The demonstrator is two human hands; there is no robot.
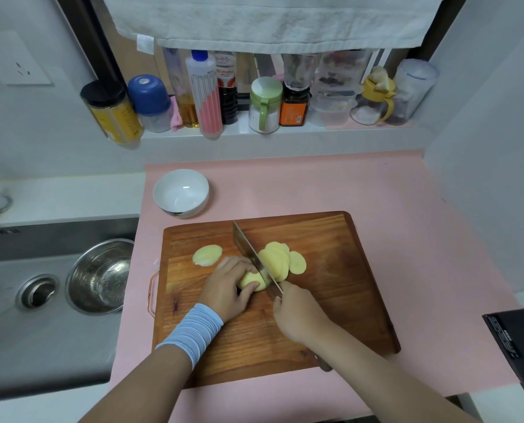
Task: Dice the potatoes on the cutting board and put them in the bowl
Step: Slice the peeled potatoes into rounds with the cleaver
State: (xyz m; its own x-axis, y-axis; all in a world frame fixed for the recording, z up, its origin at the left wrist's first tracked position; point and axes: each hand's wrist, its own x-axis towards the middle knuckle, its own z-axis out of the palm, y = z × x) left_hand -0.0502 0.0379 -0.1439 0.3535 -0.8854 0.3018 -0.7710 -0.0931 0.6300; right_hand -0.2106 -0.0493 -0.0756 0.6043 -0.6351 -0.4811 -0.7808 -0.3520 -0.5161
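Note:
A wooden cutting board (331,270) lies on a pink mat. My left hand (228,286) grips the uncut end of a peeled potato (251,280) on the board, fingers curled over it. My right hand (298,315) holds the handle of a cleaver (250,253), whose blade stands in the potato just right of my left fingers. Several cut slices (280,259) lean in a fan to the right of the blade. One potato piece (207,254) lies apart on the board's left. A white bowl (181,192) stands empty beyond the board's far left corner.
A sink (16,315) on the left holds a steel colander (100,276). Bottles and jars (205,93) line the ledge at the back under a hanging towel (269,19). A black box (520,340) sits at the right edge. Bare pink mat (407,193) stretches right of the board.

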